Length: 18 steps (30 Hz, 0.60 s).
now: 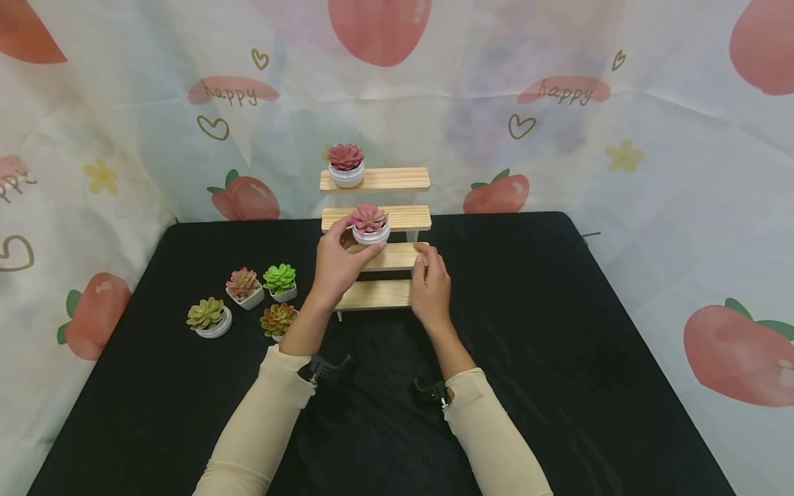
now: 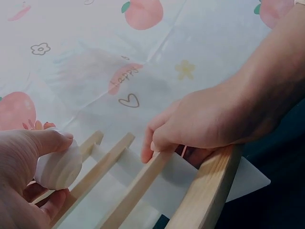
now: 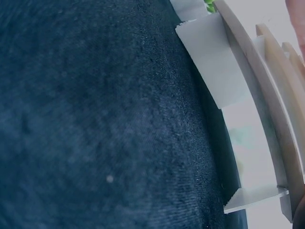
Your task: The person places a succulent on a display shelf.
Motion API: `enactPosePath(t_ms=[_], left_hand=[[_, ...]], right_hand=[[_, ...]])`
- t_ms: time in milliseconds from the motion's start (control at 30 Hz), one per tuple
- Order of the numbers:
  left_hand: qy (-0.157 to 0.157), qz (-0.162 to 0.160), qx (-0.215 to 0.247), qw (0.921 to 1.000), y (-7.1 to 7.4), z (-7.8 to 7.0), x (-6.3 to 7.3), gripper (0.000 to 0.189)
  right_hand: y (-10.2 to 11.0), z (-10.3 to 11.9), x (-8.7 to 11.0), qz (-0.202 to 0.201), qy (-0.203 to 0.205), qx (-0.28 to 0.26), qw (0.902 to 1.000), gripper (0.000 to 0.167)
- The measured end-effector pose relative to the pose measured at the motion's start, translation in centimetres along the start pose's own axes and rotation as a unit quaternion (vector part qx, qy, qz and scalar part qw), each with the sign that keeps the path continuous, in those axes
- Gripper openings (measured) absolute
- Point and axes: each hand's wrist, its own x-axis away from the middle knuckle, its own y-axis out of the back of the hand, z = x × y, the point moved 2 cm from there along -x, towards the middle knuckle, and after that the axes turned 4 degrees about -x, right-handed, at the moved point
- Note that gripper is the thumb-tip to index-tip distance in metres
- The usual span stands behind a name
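My left hand [image 1: 337,267] grips a small pink potted succulent [image 1: 369,226] by its white round pot, thumb on one side and fingers on the other. It is over the second and third steps of a tiered wooden display stand [image 1: 373,295]. In the left wrist view the white pot [image 2: 61,168] overlaps the stand's left end. My right hand [image 1: 431,289] holds the stand's right end, its fingers bent over the boards. A darker pink succulent [image 1: 346,165] in a white pot stands at the left of the top step.
Several potted succulents stand left of the stand on the black tabletop [image 1: 558,358]: a yellow-green one [image 1: 207,317], a pinkish one [image 1: 245,286], a bright green one [image 1: 280,281] and an orange-green one [image 1: 279,320], partly behind my left forearm. A printed curtain [image 1: 434,117] hangs behind.
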Motion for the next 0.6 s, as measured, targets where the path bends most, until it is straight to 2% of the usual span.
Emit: enactPosePath(t_ms=[600], left_hand=[[0.005, 0.013, 0.01, 0.9999, -0.6, -0.4, -1.1, 0.064]], right_hand=[[0.0, -0.2, 0.0, 0.003, 0.001, 0.006, 1.0, 0.029]])
